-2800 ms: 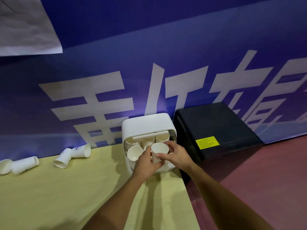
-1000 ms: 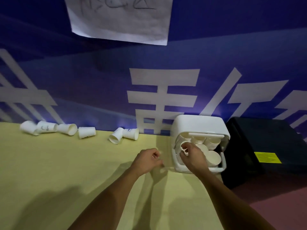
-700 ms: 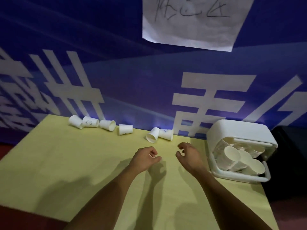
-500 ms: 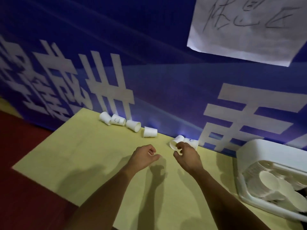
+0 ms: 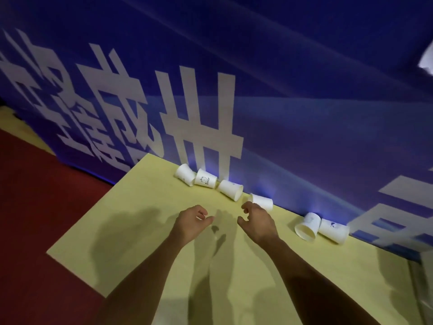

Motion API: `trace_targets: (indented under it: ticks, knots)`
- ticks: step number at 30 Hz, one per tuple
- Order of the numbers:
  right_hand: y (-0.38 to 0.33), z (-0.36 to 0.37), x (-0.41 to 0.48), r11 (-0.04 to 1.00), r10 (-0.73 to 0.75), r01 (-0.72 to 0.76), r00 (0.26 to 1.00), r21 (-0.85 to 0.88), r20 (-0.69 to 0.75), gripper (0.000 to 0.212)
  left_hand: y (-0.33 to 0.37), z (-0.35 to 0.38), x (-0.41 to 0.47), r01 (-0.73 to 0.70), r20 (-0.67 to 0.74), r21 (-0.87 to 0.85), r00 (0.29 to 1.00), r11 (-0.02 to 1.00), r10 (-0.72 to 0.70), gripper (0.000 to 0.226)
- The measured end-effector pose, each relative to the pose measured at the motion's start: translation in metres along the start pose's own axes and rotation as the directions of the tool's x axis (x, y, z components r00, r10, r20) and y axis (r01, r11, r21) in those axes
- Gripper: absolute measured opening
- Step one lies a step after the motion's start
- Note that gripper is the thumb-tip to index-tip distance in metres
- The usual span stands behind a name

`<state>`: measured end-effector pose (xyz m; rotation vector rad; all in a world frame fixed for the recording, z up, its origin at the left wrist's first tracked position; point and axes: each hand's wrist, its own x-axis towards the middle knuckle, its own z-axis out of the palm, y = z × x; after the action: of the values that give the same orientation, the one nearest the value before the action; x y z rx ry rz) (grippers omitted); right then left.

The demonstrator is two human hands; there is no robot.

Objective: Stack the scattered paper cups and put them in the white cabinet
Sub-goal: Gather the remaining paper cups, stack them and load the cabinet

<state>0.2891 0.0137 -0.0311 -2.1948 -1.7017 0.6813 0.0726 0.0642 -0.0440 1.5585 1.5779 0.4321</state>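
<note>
Several white paper cups lie on their sides along the back of the yellow table [image 5: 131, 231], against the blue banner. From the left: a plain cup [image 5: 185, 174], a printed cup [image 5: 205, 180], a third cup [image 5: 230, 190] and a fourth cup [image 5: 262, 201]. Further right, a pair of cups [image 5: 305, 227] [image 5: 332, 231] touch each other. My right hand [image 5: 256, 221] hovers just in front of the fourth cup, fingers curled and apart, holding nothing. My left hand [image 5: 193, 220] is beside it, loosely curled and empty. The white cabinet [image 5: 425, 285] is barely visible at the right edge.
A blue banner [image 5: 257, 102] with large white characters stands directly behind the cups. Red floor [image 5: 35, 231] lies left of the table's edge. A corner of white paper [image 5: 427, 61] shows at the upper right.
The view has swung left, away from the white cabinet. Both hands have left the cabinet and moved left along the table; my right hand has passed the touching pair of cups and reached the fourth cup.
</note>
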Motion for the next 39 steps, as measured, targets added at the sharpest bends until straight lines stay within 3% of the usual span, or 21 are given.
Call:
trace_targets:
  ticks: [4, 9, 17, 20, 30, 39]
  knots:
    - [-0.035, 0.027, 0.05, 0.999, 0.01, -0.009, 1.0, -0.052, 0.008, 0.044, -0.025, -0.029, 0.056, 0.057, -0.003, -0.008, 0.998, 0.998, -0.057, 0.024]
    - [-0.066, 0.058, 0.116, 0.992, -0.002, 0.002, 1.0, -0.129, -0.004, 0.052, -0.057, -0.05, 0.122, 0.112, 0.119, 0.009, 0.986, 0.994, -0.113, 0.038]
    - [-0.092, 0.098, 0.197, 0.996, 0.086, -0.087, 0.996, -0.028, -0.03, 0.058, -0.093, -0.054, 0.207, 0.165, 0.122, -0.062, 0.98, 0.984, -0.156, 0.038]
    - [-0.095, 0.107, 0.218, 0.994, 0.082, -0.084, 0.996, -0.077, -0.017, 0.056, -0.097, -0.056, 0.226, 0.221, 0.077, -0.104, 0.974, 0.97, -0.214, 0.043]
    - [-0.087, 0.13, 0.237, 0.976, 0.076, -0.082, 0.996, -0.203, -0.037, 0.054, -0.066, -0.033, 0.277, 0.372, -0.053, -0.331, 0.91, 0.867, -0.411, 0.081]
    - [-0.087, 0.116, 0.217, 0.975, 0.038, -0.039, 0.999, -0.218, -0.008, 0.061, -0.065, -0.043, 0.257, 0.364, -0.096, -0.383, 0.898, 0.849, -0.429, 0.072]
